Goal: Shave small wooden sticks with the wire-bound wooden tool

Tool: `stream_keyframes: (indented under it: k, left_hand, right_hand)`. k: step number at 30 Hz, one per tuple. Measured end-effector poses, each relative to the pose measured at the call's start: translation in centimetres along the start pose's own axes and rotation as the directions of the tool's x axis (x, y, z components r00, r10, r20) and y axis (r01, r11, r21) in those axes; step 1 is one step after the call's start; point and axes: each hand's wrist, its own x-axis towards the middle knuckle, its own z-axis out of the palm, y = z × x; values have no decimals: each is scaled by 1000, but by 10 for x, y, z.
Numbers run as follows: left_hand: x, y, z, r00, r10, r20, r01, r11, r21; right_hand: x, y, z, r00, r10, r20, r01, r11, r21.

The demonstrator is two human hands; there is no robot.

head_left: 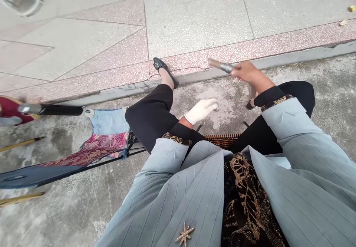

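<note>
Gripping a stick-like tool by one end, the bare right hand is closed, with the tool's brownish far end reaching out to the left, over the pink edge of the tiled step. Grey wire-like winding wraps the part next to the fingers; the far end is blurred. The left hand, in a white glove, is lower and to the left, fingers curled around a small round thing, too small and blurred to identify. This small thing lies in the fingertips, below the tool and well apart from it. Both hands are in front of the spread knees, above the rough concrete. Part of a woven seat shows between the legs, and a black shoe rests on the step's edge.
</note>
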Motion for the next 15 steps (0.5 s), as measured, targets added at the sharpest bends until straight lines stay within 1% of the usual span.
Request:
stream_keyframes:
  k: [1, 2, 3, 4, 5, 6, 7, 8, 9, 10, 11, 12, 13, 14, 15]
  left_hand:
    - [-2, 1, -2, 1000, -5, -25, 5, 1000, 17]
    - [-5, 1, -5, 998, -17, -65, 19, 999, 34]
    - [-7, 0, -9, 993, -34, -114, 40, 998, 50]
    - [-9, -1, -12, 984, -53, -169, 64, 996, 63]
    - [-10, -3, -16, 972, -73, -224, 91, 993, 72]
    - [-12, -5, -19, 956, -94, -277, 120, 990, 77]
    - [-12, -7, -21, 940, -113, -322, 146, 986, 80]
    - [-12, -10, -23, 925, -128, -358, 167, 983, 80]
    - [-11, -13, -24, 912, -139, -385, 182, 980, 78]
    - [-10, -15, -25, 902, -149, -406, 194, 978, 72]
    - [-9, -17, -24, 896, -158, -414, 200, 978, 60]
    - [-7, -19, -22, 896, -168, -410, 203, 978, 42]
    - [-5, -21, -20, 902, -184, -391, 208, 978, 20]
    - [-4, -22, -18, 916, -197, -350, 210, 978, -2]
    - [-2, -22, -15, 936, -202, -288, 204, 979, -23]
  right_hand:
    - [0, 0, 4, 1000, -3, 29, 8, 986, -166]
    - [0, -1, 7, 997, -10, 73, 32, 951, -307]
    - [-1, -2, 12, 990, -12, 141, 69, 907, -415]
    - [-3, -3, 17, 974, -5, 228, 119, 865, -487]
    - [-6, -4, 22, 942, 8, 336, 180, 833, -523]
    - [-10, -6, 28, 889, 35, 456, 242, 811, -533]
    - [-13, -7, 33, 811, 67, 581, 305, 799, -519]
    - [-17, -8, 38, 715, 96, 692, 349, 809, -473]
    - [-21, -10, 42, 612, 109, 783, 365, 840, -401]
    - [-24, -11, 44, 507, 98, 856, 361, 878, -314]
    - [-27, -13, 43, 415, 56, 908, 345, 914, -214]
    - [-29, -14, 39, 357, -20, 934, 323, 941, -104]
    - [-30, -15, 32, 347, -121, 930, 298, 954, 13]
    - [-30, -16, 24, 399, -232, 887, 269, 954, 128]
    - [-29, -16, 15, 513, -329, 793, 244, 941, 233]
